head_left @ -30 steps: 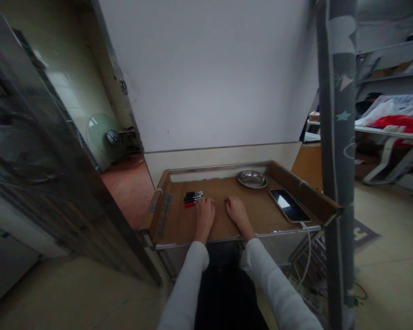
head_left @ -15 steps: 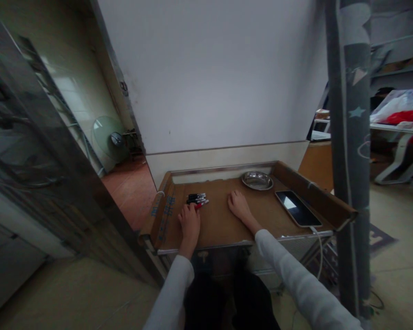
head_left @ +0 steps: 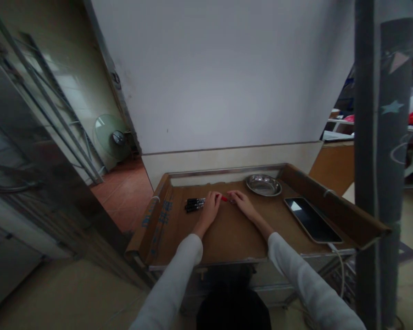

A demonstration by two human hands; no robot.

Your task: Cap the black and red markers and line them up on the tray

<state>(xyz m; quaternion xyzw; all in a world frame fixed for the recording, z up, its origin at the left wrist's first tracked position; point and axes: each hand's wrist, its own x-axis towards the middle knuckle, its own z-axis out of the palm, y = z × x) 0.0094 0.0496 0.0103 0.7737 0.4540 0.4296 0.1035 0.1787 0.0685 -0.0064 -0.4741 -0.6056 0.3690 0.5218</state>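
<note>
Between my two hands is a red marker (head_left: 224, 198), lying sideways above the brown cardboard tabletop (head_left: 234, 238). My left hand (head_left: 211, 206) has its fingers closed on the marker's left end. The fingertips of my right hand (head_left: 239, 201) are at its right end, bent together, and seem to touch it. Just left of my left hand, several black markers (head_left: 193, 205) lie side by side, their right ends partly hidden behind that hand.
A round metal dish (head_left: 263, 184) sits at the back right of the table. In front of it lies a phone (head_left: 312, 220) with a white cable. Raised cardboard sides (head_left: 337, 206) border the table, and a grey patterned post (head_left: 382, 160) stands at the right.
My left hand has moved right and up with the red marker, away from the black markers. My right hand's fingers have come to the marker's other end. The head view has shifted slightly.
</note>
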